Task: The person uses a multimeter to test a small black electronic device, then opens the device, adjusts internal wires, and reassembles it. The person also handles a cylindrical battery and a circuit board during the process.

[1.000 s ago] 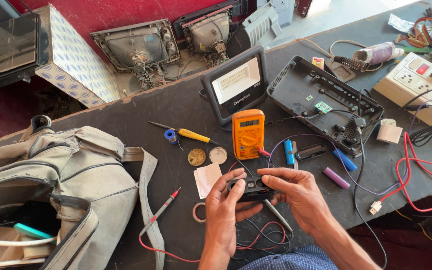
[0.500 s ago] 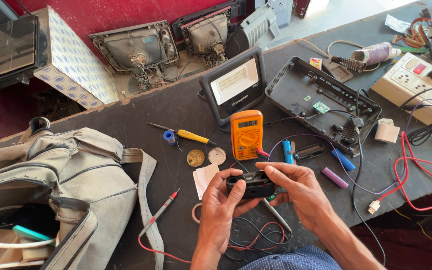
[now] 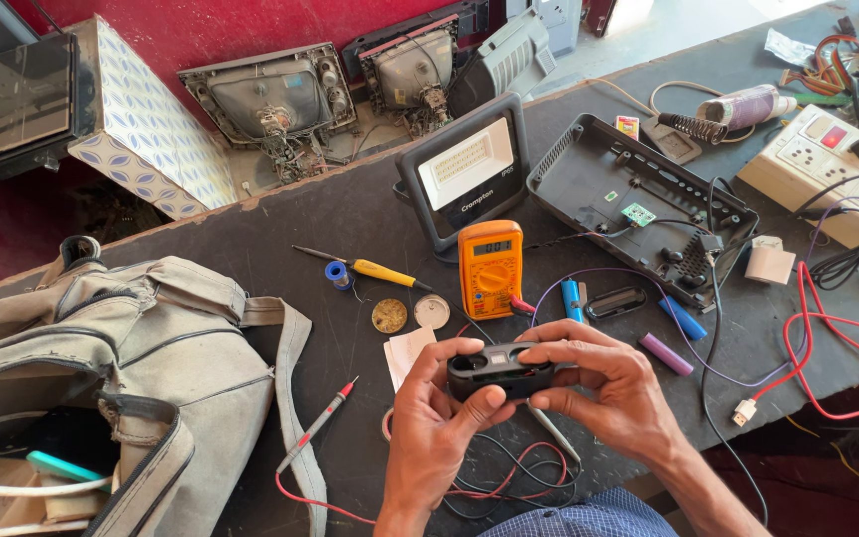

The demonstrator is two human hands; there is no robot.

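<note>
Both hands hold a small black plastic device (image 3: 501, 370) with two round openings, lifted just above the dark table (image 3: 350, 214). My left hand (image 3: 434, 423) grips its left end from below, thumb on the front. My right hand (image 3: 608, 388) wraps the right end, fingers over the top. Just behind it lies an orange multimeter (image 3: 490, 268) with red and black leads (image 3: 509, 477) trailing under my hands. A red-tipped probe (image 3: 318, 423) rests to the left.
A grey canvas bag (image 3: 121, 378) fills the left. A floodlight (image 3: 464, 174), an open black casing (image 3: 638, 209), cylindrical cells (image 3: 666, 353), a yellow screwdriver (image 3: 380, 270), a white power strip (image 3: 827, 164) and red wires (image 3: 837, 338) lie around. Old tube sets (image 3: 270, 104) stand behind.
Both hands have raised the black device off the table and turned it so its round openings face up. The other things lie as before.
</note>
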